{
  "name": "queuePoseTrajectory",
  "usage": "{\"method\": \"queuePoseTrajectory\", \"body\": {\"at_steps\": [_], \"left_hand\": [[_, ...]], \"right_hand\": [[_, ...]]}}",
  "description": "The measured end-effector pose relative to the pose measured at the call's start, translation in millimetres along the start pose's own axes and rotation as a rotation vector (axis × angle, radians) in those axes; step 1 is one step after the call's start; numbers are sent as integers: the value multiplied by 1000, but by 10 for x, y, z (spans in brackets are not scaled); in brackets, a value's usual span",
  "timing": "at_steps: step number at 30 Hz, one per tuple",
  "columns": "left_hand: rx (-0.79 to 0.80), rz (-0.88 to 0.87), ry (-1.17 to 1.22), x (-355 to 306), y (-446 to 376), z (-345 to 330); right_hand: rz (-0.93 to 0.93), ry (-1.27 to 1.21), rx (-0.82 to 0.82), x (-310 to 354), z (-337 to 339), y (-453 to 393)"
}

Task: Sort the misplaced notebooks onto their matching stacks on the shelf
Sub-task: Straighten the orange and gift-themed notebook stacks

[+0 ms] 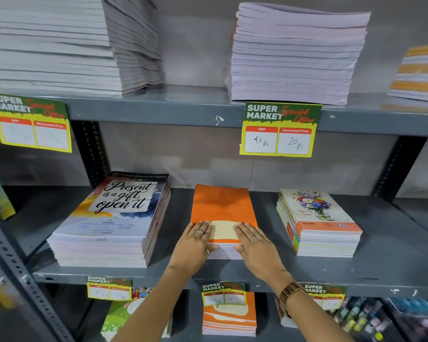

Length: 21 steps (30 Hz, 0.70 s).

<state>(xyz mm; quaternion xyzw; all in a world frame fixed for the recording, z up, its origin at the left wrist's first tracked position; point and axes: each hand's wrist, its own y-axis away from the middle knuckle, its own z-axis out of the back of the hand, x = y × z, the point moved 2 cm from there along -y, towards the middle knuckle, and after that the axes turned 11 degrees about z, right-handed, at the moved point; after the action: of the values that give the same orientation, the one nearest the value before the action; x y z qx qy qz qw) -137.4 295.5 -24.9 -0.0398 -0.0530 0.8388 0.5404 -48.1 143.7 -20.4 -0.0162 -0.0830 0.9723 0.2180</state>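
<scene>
An orange notebook with a star pattern [221,206] lies on top of a short stack in the middle of the grey middle shelf [393,255]. My left hand [194,245] and my right hand [255,246] both rest on the stack's near edge, fingers flat on the cover and thumbs against the front of the pages. Left of it stands a taller stack topped by a "Present is a gift, open it" notebook [114,213]. To the right stands a stack topped by a flower-vase notebook [316,213].
The upper shelf holds tall stacks of plain-edged notebooks [294,55] and an orange-striped pile [420,72] at far right. Price tags [281,130] hang from shelf edges. The lower shelf holds more orange notebooks [229,317] and other stock. A slotted upright [15,262] stands left.
</scene>
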Motion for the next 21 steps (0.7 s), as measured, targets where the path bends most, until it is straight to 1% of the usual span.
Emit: {"method": "queuePoseTrajectory", "body": {"at_steps": [3, 5, 9, 13, 16, 19, 21], "left_hand": [[46, -75, 66, 80, -8, 65], [58, -96, 59, 223, 7, 138], [-14, -34, 43, 609, 63, 324], [-50, 33, 66, 1090, 221, 461], [-23, 59, 39, 1405, 394, 517], [-3, 165, 113, 1746, 576, 538], [18, 198, 134, 1920, 668, 521]], "right_hand": [[24, -30, 32, 4, 54, 5], [41, 1, 65, 5, 68, -7], [52, -1, 55, 137, 119, -75], [123, -47, 11, 530, 175, -295], [194, -73, -31, 867, 207, -477], [252, -79, -39, 1228, 222, -613], [290, -73, -25, 1416, 203, -691]]}}
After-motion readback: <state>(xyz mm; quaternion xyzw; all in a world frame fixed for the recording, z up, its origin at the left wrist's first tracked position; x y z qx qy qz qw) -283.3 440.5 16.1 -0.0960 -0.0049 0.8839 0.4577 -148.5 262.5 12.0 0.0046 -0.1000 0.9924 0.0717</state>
